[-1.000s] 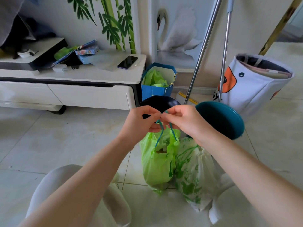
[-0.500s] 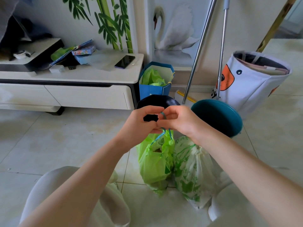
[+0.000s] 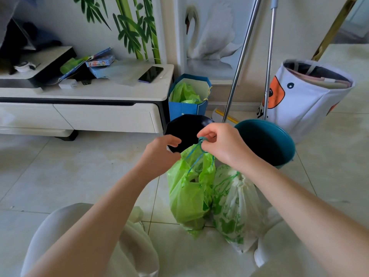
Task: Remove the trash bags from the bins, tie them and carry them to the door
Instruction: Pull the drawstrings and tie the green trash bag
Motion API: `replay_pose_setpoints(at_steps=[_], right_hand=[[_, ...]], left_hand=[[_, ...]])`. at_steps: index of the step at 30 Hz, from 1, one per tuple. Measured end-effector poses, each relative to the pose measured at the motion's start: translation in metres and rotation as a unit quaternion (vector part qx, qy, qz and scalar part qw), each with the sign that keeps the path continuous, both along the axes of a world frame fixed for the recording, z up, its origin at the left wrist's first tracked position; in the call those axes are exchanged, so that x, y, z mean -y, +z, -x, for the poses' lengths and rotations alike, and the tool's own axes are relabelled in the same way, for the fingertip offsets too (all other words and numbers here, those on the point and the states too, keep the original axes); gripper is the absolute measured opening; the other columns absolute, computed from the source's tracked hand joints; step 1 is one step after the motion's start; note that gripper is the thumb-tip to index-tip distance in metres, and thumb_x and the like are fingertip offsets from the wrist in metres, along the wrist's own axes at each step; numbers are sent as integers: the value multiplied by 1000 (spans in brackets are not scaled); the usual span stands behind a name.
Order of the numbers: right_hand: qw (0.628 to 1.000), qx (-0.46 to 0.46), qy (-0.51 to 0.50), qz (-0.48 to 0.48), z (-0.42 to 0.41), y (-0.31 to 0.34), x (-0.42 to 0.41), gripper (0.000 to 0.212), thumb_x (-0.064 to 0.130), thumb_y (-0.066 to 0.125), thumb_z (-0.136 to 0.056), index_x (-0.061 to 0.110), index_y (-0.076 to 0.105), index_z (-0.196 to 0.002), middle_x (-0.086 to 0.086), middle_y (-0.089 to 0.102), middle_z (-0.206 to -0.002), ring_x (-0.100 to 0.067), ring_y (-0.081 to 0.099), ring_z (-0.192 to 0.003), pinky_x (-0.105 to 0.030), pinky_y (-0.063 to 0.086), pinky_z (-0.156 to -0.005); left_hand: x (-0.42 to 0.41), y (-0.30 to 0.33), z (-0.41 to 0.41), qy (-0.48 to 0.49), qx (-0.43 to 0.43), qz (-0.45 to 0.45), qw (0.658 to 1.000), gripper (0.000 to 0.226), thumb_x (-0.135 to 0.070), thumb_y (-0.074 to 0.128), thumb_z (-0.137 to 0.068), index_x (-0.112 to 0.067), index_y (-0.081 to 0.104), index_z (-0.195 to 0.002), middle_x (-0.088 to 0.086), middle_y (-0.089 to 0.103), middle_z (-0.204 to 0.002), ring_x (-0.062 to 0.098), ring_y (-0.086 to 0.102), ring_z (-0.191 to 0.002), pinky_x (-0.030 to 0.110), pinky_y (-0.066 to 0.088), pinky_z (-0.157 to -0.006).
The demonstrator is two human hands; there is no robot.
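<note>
Right hand (image 3: 223, 145) is pinching the green bag's (image 3: 190, 188) drawstring (image 3: 201, 140); left hand (image 3: 161, 154) is hovering loosely curled just left, gripping nothing

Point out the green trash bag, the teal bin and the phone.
green trash bag (image 3: 188, 194), head view, on its crinkled front side.
teal bin (image 3: 287, 154), head view, on its outer wall at the right.
phone (image 3: 150, 74), head view, on the middle of its dark screen.
</note>
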State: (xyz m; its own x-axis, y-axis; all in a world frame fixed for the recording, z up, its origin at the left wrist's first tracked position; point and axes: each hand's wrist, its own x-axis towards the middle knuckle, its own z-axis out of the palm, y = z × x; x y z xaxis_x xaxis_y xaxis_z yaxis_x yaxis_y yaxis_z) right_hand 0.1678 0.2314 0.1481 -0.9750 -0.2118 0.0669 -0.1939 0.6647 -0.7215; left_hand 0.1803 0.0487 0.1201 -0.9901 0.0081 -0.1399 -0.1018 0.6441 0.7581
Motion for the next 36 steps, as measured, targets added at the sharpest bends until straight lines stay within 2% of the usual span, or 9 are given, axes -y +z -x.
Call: replay_pose_setpoints(at_steps=[3,8,11,14,18,22,27,32,36], right_hand=[[993,-62,6,-104,-2,1,-6,25,3,57,-85,8,69,-106,-4,63,-93,-14,54,-84,-29,48,-78],[969,-169,20,-177,-2,5,-8,20,6,54,-88,11,71,-96,-4,53,-85,-25,55,-73,-34,42,-63],[985,-149,25,-88,-7,7,-6,17,7,57,-86,16,71,-90,1,58,-68,-16,54,-60,-37,50,-62],[994,-101,14,-26,-9,6,-6,15,8,56,-88,18,67,-89,6,60,-63,-7,55,-56,-22,46,-57],[975,-197,14,-106,-8,5,-13,14,9,51,-91,12,65,-93,-2,61,-77,-21,58,-67,-34,49,-61],[961,-238,0,-143,-6,6,-17,14,9,51,-90,10,65,-91,-7,63,-79,-27,58,-66,-37,48,-58],[995,-84,-4,46,-6,11,-14,20,6,56,-87,17,70,-94,3,71,-71,-4,68,-68,-14,51,-67],[971,97,-3,218,-1,18,-15,28,2,51,-88,18,66,-105,-4,71,-69,-20,70,-80,-45,57,-87],[966,81,63,235,-11,24,-8,29,-3,51,-89,16,67,-104,-2,70,-78,-18,69,-79,-36,59,-82]], left_hand=[[-8,-21,1,-76,9,103,992,74,-27,76,-78,-23,41,-143,2,47,-144,20,47,-125,30,36,-101],[-46,-50,2,-100,-19,6,995,100,-33,81,-73,-31,19,-151,-4,21,-159,11,4,-149,39,14,-120],[-65,-66,5,-81,-81,-15,993,97,-35,82,-70,-25,26,-149,-3,33,-154,16,18,-147,44,20,-119],[-75,-80,9,-56,-113,-48,991,77,-35,80,-69,-23,45,-137,0,52,-138,19,39,-134,50,33,-111],[-78,-105,14,-32,-154,-25,987,41,-39,74,-73,-19,63,-106,-2,64,-110,13,51,-109,38,45,-97],[-78,-119,15,-1,-156,-13,988,25,-36,69,-77,-18,58,-90,-3,59,-90,15,50,-91,33,47,-79],[-70,-133,15,-13,-135,26,990,42,-50,61,-79,-24,52,-110,-7,47,-93,17,43,-91,36,44,-82],[-71,-133,11,-21,-166,18,986,51,-50,63,-78,-24,57,-121,-10,51,-113,13,44,-106,33,39,-96],[-86,-135,5,-24,-225,6,974,42,-41,66,-81,-21,61,-117,-5,61,-113,15,49,-112,31,34,-106]])
